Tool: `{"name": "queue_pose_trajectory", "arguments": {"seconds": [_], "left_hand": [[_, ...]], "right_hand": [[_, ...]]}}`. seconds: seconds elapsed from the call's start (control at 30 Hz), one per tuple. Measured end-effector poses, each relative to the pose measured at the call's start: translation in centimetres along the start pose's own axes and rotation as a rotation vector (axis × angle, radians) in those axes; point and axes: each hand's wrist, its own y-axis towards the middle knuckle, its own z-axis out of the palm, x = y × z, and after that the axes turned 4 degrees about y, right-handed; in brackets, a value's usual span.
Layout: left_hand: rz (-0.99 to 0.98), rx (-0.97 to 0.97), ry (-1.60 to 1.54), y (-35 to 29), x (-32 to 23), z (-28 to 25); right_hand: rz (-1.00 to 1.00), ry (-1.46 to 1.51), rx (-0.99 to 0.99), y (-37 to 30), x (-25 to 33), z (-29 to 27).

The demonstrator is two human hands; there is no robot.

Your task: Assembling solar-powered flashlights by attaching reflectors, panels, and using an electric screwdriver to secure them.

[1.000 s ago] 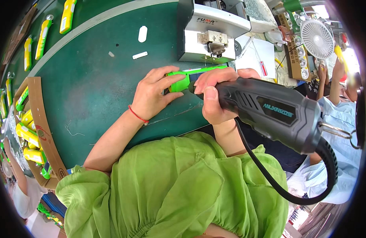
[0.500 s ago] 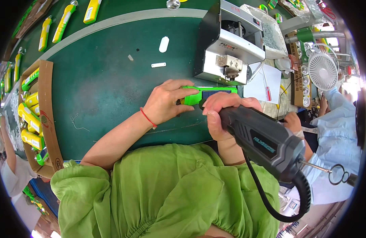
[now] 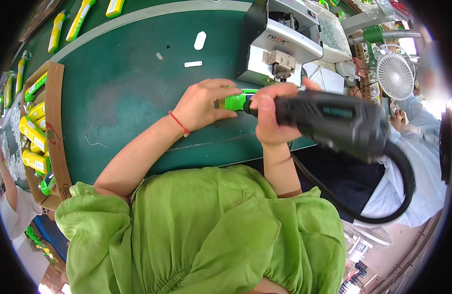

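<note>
My left hand [image 3: 199,104] grips one end of a green plastic lamp body [image 3: 234,102] between thumb and fingers on the green work surface. Wrapped round the front of a black corded electric screwdriver [image 3: 329,117] is my right hand [image 3: 271,115]. The tool's dark tip reaches to the lamp body, close to my left fingertips; whether it touches a screw is hidden. Much of the lamp lies behind my right hand and the tool. The screwdriver is blurred, and its thick cable [image 3: 404,191] loops down on the right.
Just beyond my hands stands a silver-and-black machine [image 3: 284,36]. A cardboard box [image 3: 57,132] of yellow-green lamps is at left; more lamps [image 3: 80,19] lie at the far left. Two white plates [image 3: 192,64] rest on the table. A small fan [image 3: 395,76] and another person's light-blue sleeve [image 3: 407,166] are at right.
The screwdriver's rear end has swung up and away from me, its cable looping farther right. Both hands keep their grips, and the view has shifted slightly.
</note>
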Motion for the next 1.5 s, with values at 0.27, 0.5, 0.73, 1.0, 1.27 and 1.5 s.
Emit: {"name": "queue_pose_trajectory", "arguments": {"seconds": [0.27,0.5,0.73,1.0,1.27,1.5], "left_hand": [[0.111,-0.054,0.395,1.5,-1.5,1.6],[-0.317,0.162,0.043,-4.0,-2.4,-9.2],[-0.481,-0.089,-0.341,-9.2,-2.8,-15.0],[-0.514,-0.176,-0.391,-5.2,0.9,-16.9],[-0.368,0.004,-0.758,3.1,5.9,-19.0],[-0.250,-0.107,-0.639,3.7,5.2,-20.8]], "right_hand": [[0.167,0.210,-0.351,0.5,-0.2,2.7],[0.098,0.571,-0.407,6.2,6.9,-5.5],[0.165,0.408,-0.351,4.7,8.2,-5.4],[0.347,0.246,-0.302,2.9,6.7,-2.5],[0.351,0.267,-0.299,5.4,4.0,-1.9],[0.347,0.380,-0.216,6.3,4.8,-0.9]]}}
